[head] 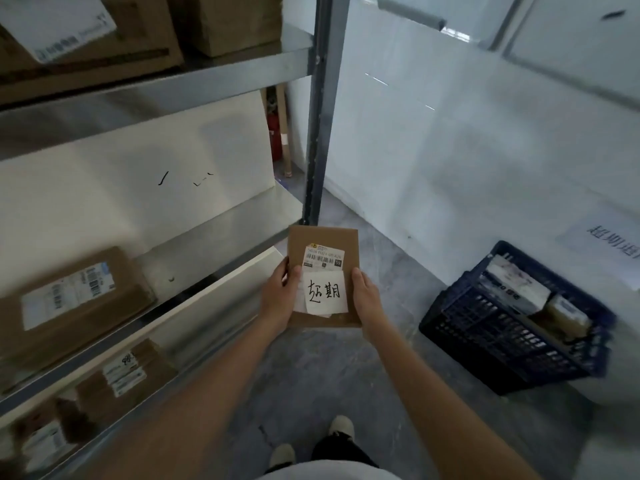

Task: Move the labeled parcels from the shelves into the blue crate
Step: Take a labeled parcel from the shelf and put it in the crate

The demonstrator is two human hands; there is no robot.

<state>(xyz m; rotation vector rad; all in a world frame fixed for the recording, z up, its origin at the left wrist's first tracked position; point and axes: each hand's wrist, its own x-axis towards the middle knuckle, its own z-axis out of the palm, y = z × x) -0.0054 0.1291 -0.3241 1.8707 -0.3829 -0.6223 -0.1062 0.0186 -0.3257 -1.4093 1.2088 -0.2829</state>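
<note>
I hold a flat brown cardboard parcel in front of me, above the floor. It carries a barcode sticker and a white note with handwritten characters. My left hand grips its left edge with the thumb on the white note. My right hand grips its right edge. The blue crate stands on the floor to the right, tilted in view, with several parcels inside. More brown labeled parcels lie on the metal shelves at left, one of them on the middle shelf.
A shelf upright post rises just beyond the parcel. A white wall runs along the right behind the crate, with a paper sign. A red fire extinguisher stands behind the shelves. Grey floor lies between me and the crate.
</note>
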